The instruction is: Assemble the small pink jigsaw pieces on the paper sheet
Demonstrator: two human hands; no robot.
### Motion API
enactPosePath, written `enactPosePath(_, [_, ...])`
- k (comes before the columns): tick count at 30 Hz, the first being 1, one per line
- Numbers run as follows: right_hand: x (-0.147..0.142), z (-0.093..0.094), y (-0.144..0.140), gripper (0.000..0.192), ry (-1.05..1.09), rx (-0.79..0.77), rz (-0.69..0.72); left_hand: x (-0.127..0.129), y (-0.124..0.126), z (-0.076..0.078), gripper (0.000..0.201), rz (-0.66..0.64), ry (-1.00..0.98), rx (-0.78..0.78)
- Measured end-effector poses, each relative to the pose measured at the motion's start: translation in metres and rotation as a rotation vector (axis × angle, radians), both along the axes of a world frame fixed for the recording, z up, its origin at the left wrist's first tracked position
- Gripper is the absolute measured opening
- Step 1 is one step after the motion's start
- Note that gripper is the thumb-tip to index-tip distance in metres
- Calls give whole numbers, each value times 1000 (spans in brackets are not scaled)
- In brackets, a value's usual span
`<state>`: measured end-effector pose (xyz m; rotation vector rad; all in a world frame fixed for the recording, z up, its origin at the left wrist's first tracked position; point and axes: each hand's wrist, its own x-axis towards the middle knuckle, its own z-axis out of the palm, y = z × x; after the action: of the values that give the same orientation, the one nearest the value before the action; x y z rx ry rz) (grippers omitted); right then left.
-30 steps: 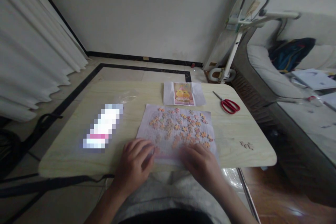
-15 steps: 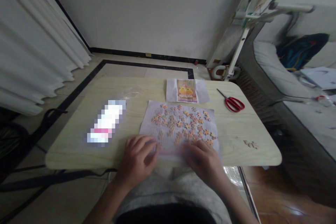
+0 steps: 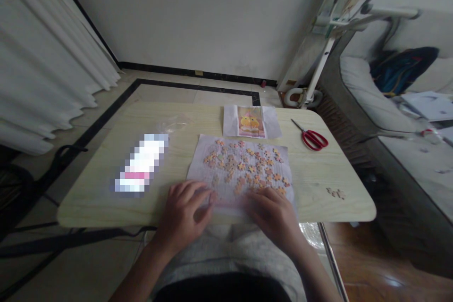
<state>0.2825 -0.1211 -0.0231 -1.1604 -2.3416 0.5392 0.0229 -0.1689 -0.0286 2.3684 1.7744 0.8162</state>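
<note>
No real container on my feed. The closest thing is a white paper sheet [image 3: 240, 170] lying flat at centre frame on the worktop [image 3: 311, 184], with loose puzzle pieces [image 3: 247, 165] scattered across it. A crumpled clear plastic bag [image 3: 175, 123] sits upper left of the sheet; I can't tell if anything is in it.

The pieces are small, orange, pink and tan, mostly single and spread across the upper and middle part of the sheet. A few stray pieces [image 3: 334, 193] lie off the sheet near the right edge of the worktop.

Left hand [image 3: 184, 214] is at the sheet's lower left corner, palm down, fingers loosely curled, with the fingertips on or just at the paper edge. That grip is slack and I see nothing pinched in it.

Right hand [image 3: 274, 214] is on the lower right part of the sheet, fingers spread flat among the nearest pieces. Whether a piece sits under the fingers I can't tell.

A reference picture [image 3: 250, 121] of yellow figures lies just above the sheet. Red-handled scissors [image 3: 311, 138] are upper right of it, well apart from both hands. A pixelated block [image 3: 141, 165] covers something left of the sheet.
</note>
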Motion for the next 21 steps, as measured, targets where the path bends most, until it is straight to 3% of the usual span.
enactPosePath(21, [1,-6,0,21,-4,2,-11,0,1,1,18,2,-38,-7])
